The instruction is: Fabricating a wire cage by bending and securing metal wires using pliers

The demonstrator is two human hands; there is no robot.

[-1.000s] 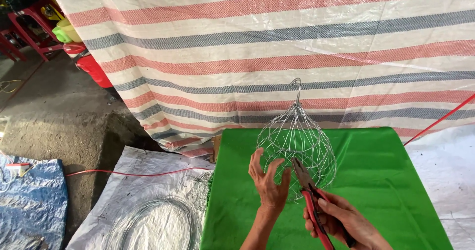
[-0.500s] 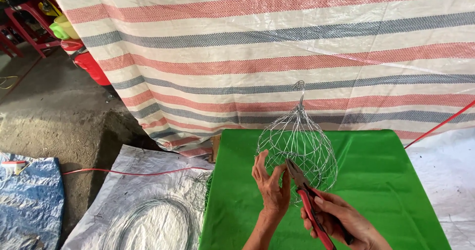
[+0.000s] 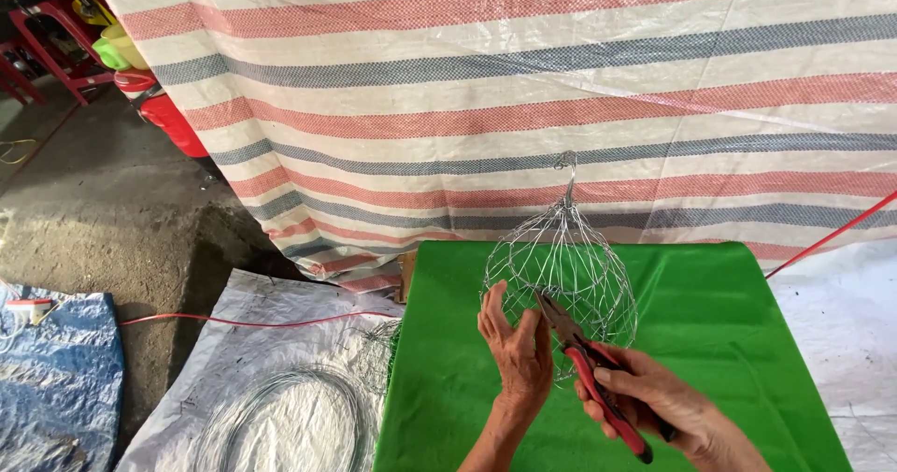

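A rounded wire cage [image 3: 564, 264] with a twisted loop on top stands on a table with a green cloth [image 3: 719, 322]. My left hand [image 3: 517, 350] rests against its near left side, fingers spread and touching the wires. My right hand [image 3: 654, 399] grips pliers with red handles [image 3: 590, 371]. The dark jaws of the pliers poke into the lower front of the cage, just right of my left fingers.
A striped red, grey and white tarp [image 3: 523, 89] hangs behind the table. On the ground at left a coil of wire [image 3: 280, 425] lies on a white sack, beside a blue sheet [image 3: 56, 379] and a red cord [image 3: 243, 321]. Red plastic chairs [image 3: 56, 42] stand far left.
The view has shifted slightly. My left hand has settled closer onto the cage wires, and the pliers' jaws have stayed at the cage's lower front.
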